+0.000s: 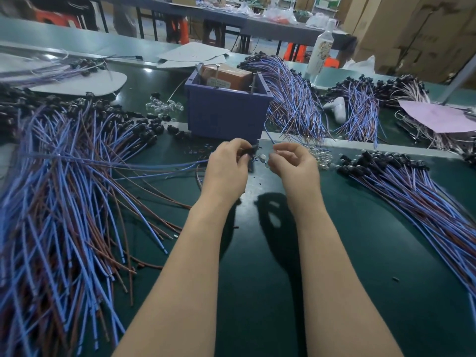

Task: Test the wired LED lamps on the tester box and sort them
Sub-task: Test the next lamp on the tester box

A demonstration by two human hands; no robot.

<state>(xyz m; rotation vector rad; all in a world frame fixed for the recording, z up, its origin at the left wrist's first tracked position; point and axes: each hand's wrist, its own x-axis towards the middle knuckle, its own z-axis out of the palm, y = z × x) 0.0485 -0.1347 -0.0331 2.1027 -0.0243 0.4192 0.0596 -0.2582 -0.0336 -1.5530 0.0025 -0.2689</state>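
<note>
My left hand pinches the black socket of a wired LED lamp; its blue and brown wires trail left across the green mat. Close beside it, my right hand has its fingers curled and pinches a small clear bulb near the socket. Both hands hover just in front of the purple tester box, which holds an orange-brown block and metal pins.
A big heap of blue and brown wired lamps fills the left side. Another bundle lies at the right, and more behind the box. Loose clear bulbs, a white bottle and a pink sheet are further back.
</note>
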